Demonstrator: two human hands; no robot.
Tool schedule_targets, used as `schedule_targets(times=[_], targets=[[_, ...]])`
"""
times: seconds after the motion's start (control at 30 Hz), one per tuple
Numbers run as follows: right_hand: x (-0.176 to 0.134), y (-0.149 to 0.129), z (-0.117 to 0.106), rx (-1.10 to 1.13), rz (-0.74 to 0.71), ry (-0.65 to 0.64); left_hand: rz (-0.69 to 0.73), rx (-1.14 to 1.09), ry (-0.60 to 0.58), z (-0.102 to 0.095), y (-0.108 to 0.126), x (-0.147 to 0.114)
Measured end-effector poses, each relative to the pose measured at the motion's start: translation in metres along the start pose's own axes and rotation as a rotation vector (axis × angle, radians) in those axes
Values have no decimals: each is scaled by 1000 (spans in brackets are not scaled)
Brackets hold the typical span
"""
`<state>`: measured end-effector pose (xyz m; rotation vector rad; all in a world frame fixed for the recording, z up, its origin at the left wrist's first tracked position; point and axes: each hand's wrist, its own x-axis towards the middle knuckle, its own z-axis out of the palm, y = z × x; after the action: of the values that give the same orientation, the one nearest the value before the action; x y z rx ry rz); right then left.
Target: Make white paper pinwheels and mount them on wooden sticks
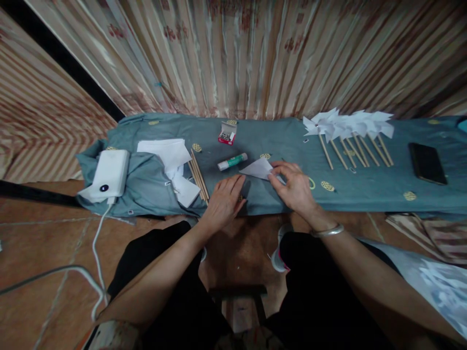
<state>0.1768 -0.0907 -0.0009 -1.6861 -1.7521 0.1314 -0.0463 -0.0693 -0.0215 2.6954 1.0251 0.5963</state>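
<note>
A piece of white paper (pixel 258 168), folded to a pointed triangle, is on the green cloth in front of me. My right hand (pixel 294 187) pinches its right end between thumb and fingers. Close to the paper's left tip, my left hand (pixel 226 199) rests with its fingers stretched out and nothing seen in it. A glue stick (pixel 232 161) lies just behind the left hand. Further back stands a small red box (pixel 226 134) with its lid up and shiny metal pins inside. Several wooden sticks (pixel 199 175) lie left of my left hand.
Stacked white paper (pixel 166 153) lies at the left, near a white power bank (pixel 111 172) with a cable (pixel 97 238). Several paper pinwheels (pixel 348 125) on sticks lie at the back right, beside a black phone (pixel 426 163). A striped curtain (pixel 233 58) hangs behind the cloth-covered bench (pixel 379 194).
</note>
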Motion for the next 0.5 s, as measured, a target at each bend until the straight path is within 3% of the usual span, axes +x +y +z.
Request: schedule_targets(times=[0.17,0.5], targets=[[-12,-6,1,-39,-150,-88,63,-31,75,5,6,8],[-23,-7,4,-56,-266,-288,188,-20,110,12,12,14]])
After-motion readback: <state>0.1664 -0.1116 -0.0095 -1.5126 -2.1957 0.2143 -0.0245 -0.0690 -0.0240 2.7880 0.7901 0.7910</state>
